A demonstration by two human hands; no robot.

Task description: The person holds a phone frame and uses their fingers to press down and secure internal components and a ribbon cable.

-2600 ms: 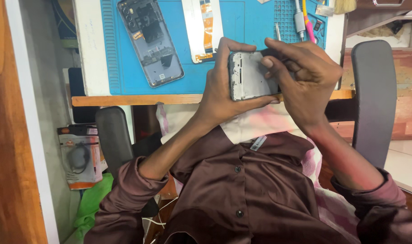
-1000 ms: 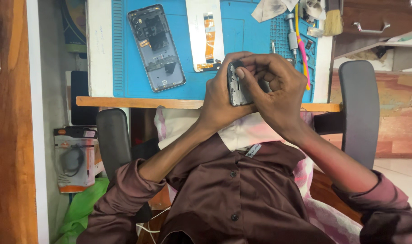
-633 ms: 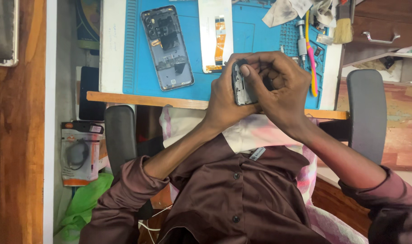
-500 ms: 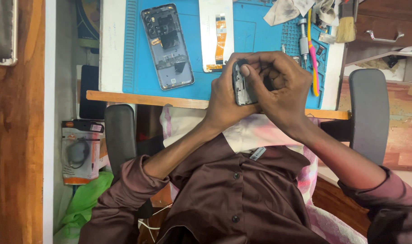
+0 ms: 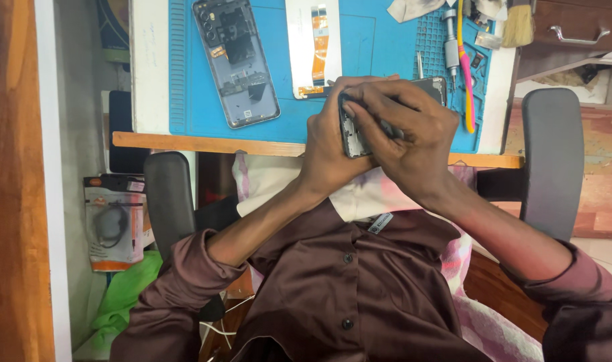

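Both hands meet at the near edge of the blue repair mat (image 5: 379,47), clamped around a phone frame (image 5: 355,137) held on edge. The left hand (image 5: 329,137) wraps it from the left, fingers curled over the top; the right hand (image 5: 406,134) covers it from the right, fingers pressed across its face. Only a thin dark strip of the frame's side shows between the palms, so most of it is hidden and its parts can't be made out. A grey corner (image 5: 437,86) pokes out behind the right-hand knuckles; can't tell if it belongs to the same frame.

On the mat, well apart to the left, lies an opened phone body (image 5: 235,60), insides up, its top cut off by the picture edge. Beside it is a white panel with an orange flex cable (image 5: 316,47), also cropped at the top. A screwdriver (image 5: 450,40) and a pink tool (image 5: 463,74) lie to the right, with a brush (image 5: 518,23) partly cut off. A wooden table edge (image 5: 205,143) runs below the mat.
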